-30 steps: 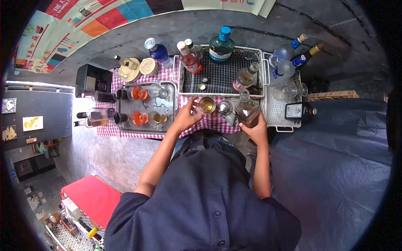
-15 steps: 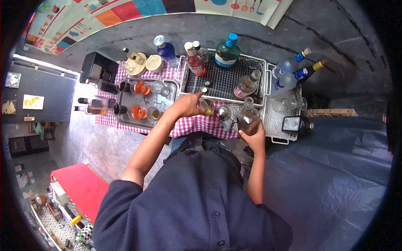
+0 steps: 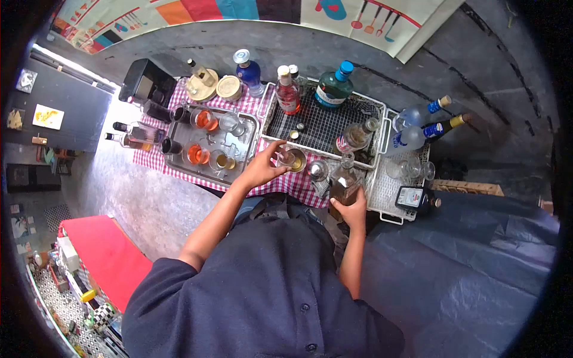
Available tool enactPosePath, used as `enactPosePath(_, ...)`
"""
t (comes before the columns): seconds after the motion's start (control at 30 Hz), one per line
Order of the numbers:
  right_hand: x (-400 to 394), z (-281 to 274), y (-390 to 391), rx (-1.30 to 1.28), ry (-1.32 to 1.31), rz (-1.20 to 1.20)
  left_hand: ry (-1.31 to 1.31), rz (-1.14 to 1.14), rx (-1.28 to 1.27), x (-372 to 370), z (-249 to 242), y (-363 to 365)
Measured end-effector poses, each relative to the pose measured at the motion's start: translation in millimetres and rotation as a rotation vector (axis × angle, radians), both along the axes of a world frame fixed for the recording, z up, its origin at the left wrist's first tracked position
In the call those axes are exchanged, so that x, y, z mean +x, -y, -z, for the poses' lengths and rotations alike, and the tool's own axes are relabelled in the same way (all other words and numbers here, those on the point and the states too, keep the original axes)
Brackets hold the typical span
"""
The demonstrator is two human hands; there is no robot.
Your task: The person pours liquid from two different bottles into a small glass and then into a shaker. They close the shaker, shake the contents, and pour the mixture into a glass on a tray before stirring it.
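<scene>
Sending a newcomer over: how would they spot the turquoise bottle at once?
Below the patterned wall banner is a white-rimmed wire basket. At its far edge stands a squat, pale-labelled bottle; its turquoise glass and bright blue cap set it apart from the red bottle to its left.

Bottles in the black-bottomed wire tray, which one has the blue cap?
The teal bottle, right of the pink bottle; no other bottle there is capped blue.

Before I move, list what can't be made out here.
All in the head view:
- Some fingers of the right hand: hidden behind the held bottle.
- Part of the glass: covered by fingers of the left hand.
- Fine print on the white-labelled black bottle: too small.
- Top of the wall banner: cut off by the upper edge.
</scene>
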State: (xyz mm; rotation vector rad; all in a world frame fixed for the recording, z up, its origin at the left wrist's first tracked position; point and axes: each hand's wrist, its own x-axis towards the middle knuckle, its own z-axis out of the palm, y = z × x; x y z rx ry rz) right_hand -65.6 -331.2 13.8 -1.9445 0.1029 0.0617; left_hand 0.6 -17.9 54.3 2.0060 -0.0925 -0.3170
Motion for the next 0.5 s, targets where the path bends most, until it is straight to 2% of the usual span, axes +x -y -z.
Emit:
enactPosePath(0.17,20.1,-3.7,-9.2,0.258,-0.031,-0.148,0.003,-0.066,-0.168,-3.2,1.8,-9.7)
enactPosePath(0.37,55.0,-19.9,-27.6,0.525,-0.109,-0.306,0.017,-0.119,-0.318,-2.9,-33.0,-19.2)
enactPosePath(0.4,63.5,-33.3,-36.1,0.611,-0.122,-0.391,0.041,-0.124,-0.352,-3.6,-35.4,-22.0)
enactPosePath(0.5,77.6,-51.8,-60.2,0.877,-0.214,-0.421,0.052,-0.151,-0.404,-7.2,-47.8,-35.4)
